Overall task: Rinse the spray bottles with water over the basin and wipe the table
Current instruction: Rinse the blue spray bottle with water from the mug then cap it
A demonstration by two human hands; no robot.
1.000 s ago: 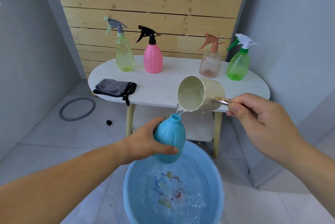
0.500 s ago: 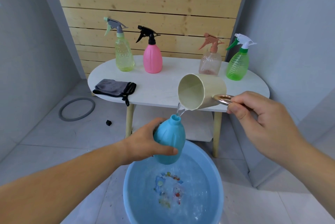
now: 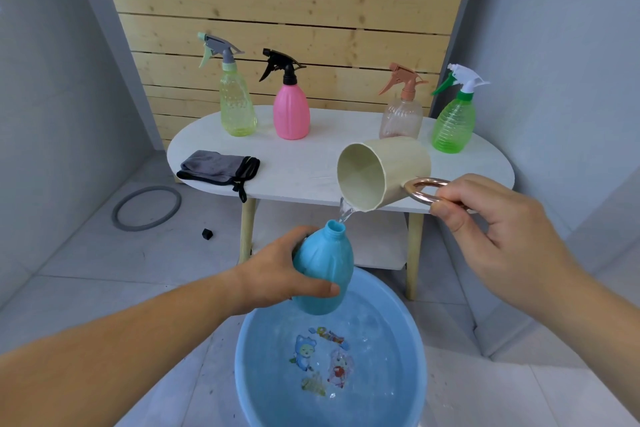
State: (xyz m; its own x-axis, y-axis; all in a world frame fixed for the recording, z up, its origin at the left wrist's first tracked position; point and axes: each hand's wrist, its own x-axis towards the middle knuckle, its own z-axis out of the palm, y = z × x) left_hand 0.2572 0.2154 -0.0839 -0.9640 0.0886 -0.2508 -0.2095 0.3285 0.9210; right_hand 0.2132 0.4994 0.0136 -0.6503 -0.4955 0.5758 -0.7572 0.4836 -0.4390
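Blue bottle (image 3: 325,271), capless and nearly upright, hangs over the basin (image 3: 249,374), which sits on the floor in front of the tabletop (image 3: 304,174) and holds water. The left hand (image 3: 273,274) grips it round the middle, fingers (image 3: 301,236) curled behind and thumb across the front. The right hand (image 3: 495,229) pinches the copper ring handle (image 3: 424,196) of a cream cup (image 3: 398,167) between curled fingers (image 3: 450,215) and thumb. The cup is tipped on its side, and a thin stream (image 3: 346,213) runs from its lip to the bottle's open neck. I cannot tell whether it all goes inside. Four more bottles stand capped along the back of the tabletop: yellow (image 3: 238,111) and pink (image 3: 291,111) at left, peach (image 3: 401,118) and green (image 3: 453,125) at right. A grey cloth (image 3: 218,167) lies folded near the left front edge.
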